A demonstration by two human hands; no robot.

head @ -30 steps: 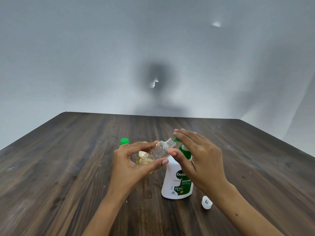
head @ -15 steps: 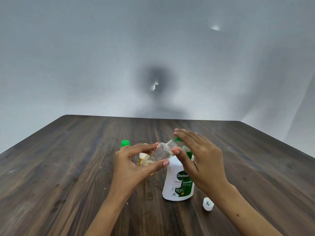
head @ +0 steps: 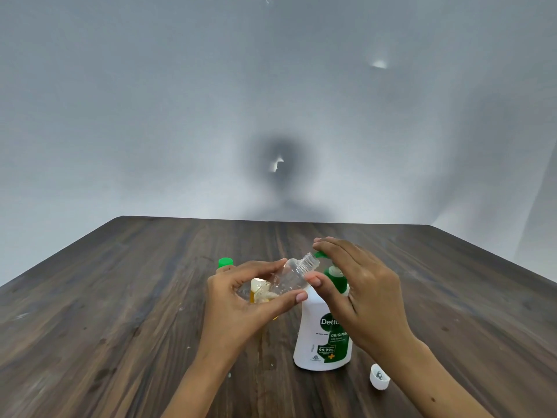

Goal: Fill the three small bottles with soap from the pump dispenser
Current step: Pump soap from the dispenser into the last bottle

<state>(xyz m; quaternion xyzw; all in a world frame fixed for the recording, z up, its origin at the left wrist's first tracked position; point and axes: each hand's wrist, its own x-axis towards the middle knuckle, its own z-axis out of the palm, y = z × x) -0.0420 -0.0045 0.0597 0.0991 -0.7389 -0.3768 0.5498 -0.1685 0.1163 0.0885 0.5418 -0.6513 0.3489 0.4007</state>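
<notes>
My left hand (head: 241, 303) holds a small clear bottle (head: 291, 277) tilted, its open threaded mouth up against the green nozzle of the pump dispenser (head: 322, 342). The dispenser is white with a green label and stands upright on the wooden table (head: 120, 327). My right hand (head: 361, 294) lies over the green pump head, fingers on top and thumb under the nozzle. A second small bottle with a white cap and yellowish contents (head: 256, 292) shows behind my left hand. A third bottle's green cap (head: 225, 262) peeks out further back.
A loose white cap (head: 379, 376) lies open side up on the table to the right of the dispenser, near my right forearm. A plain grey wall rises behind the table's far edge.
The pump head has come up a little under my right hand. The clear bottle's mouth stays at the nozzle. The view has tilted slightly upward.
</notes>
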